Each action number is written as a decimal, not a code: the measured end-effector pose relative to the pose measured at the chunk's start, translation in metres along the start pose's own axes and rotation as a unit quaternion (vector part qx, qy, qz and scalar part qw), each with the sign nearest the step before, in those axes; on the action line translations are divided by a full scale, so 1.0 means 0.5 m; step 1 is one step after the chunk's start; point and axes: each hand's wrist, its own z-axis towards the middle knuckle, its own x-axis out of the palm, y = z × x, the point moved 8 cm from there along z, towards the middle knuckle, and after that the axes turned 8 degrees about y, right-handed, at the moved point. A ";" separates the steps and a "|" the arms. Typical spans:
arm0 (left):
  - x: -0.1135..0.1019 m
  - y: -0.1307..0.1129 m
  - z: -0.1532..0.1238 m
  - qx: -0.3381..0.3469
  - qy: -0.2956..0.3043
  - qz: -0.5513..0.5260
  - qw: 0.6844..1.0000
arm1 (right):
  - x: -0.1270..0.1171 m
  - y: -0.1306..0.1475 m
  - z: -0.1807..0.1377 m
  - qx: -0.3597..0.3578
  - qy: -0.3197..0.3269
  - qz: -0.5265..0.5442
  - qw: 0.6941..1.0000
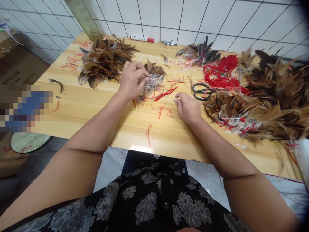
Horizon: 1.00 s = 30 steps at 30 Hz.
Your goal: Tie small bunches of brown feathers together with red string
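My left hand (132, 79) is closed in a pinch above a small bundle of brown feathers (155, 79) with pale quill ends; whatever its fingertips hold is too small to name. Just left of it lies a large pile of brown feathers (103, 61). My right hand (189, 108) rests low over the table with fingers curled and the thumb pressed to the index finger, their contents hidden. Between the hands lie cut red strings (166, 92). Black-handled scissors (204, 91) lie just beyond my right hand, beside a heap of red yarn (222, 72).
Feather bundles tied with red string (243, 124) cover the right of the wooden table (135, 129). Darker feathers (202, 53) lie at the back. A red-and-white marker (142, 39) sits by the tiled wall. Cardboard boxes (21, 71) and a round bin (30, 141) stand left.
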 end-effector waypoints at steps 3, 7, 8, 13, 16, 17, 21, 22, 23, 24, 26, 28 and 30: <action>0.007 -0.047 -0.017 0.088 -0.001 -0.018 0.996 | 0.013 0.001 -0.005 -0.064 -0.073 0.011 0.995; 0.020 -0.100 -0.039 0.168 0.007 -0.005 0.986 | 0.031 -0.005 -0.009 -0.111 -0.116 -0.013 0.987; 0.025 -0.112 -0.044 0.188 0.010 0.003 0.982 | 0.031 -0.005 -0.010 -0.117 -0.119 -0.021 0.986; 0.066 -0.140 -0.062 0.248 0.044 0.003 0.968 | 0.023 0.017 -0.019 -0.142 -0.110 -0.056 0.982; 0.094 -0.141 -0.064 0.224 0.093 -0.033 0.969 | 0.021 0.032 -0.025 -0.152 -0.102 -0.061 0.981; 0.100 -0.145 -0.066 0.225 0.106 -0.045 0.968 | 0.023 0.033 -0.025 -0.149 -0.098 -0.060 0.982; 0.098 -0.175 -0.078 0.269 0.107 -0.053 0.956 | 0.037 0.025 -0.019 -0.130 -0.083 -0.040 0.987; 0.090 -0.186 -0.083 0.293 0.087 -0.047 0.951 | 0.042 0.022 -0.017 -0.127 -0.081 -0.033 0.988; 0.081 -0.197 -0.090 0.318 0.061 -0.046 0.945 | 0.046 0.019 -0.015 -0.125 -0.080 -0.024 0.989; 0.072 -0.205 -0.096 0.339 0.036 -0.052 0.939 | 0.050 0.015 -0.012 -0.123 -0.079 -0.013 0.989; 0.060 -0.210 -0.100 0.345 0.009 -0.092 0.934 | 0.059 0.008 -0.006 -0.122 -0.073 0.015 0.990; 0.062 -0.201 -0.091 0.306 0.022 -0.150 0.940 | 0.068 0.004 0.001 -0.127 -0.064 0.050 0.989; 0.071 -0.190 -0.082 0.264 0.047 -0.191 0.944 | 0.077 0.004 0.007 -0.139 -0.052 0.091 0.985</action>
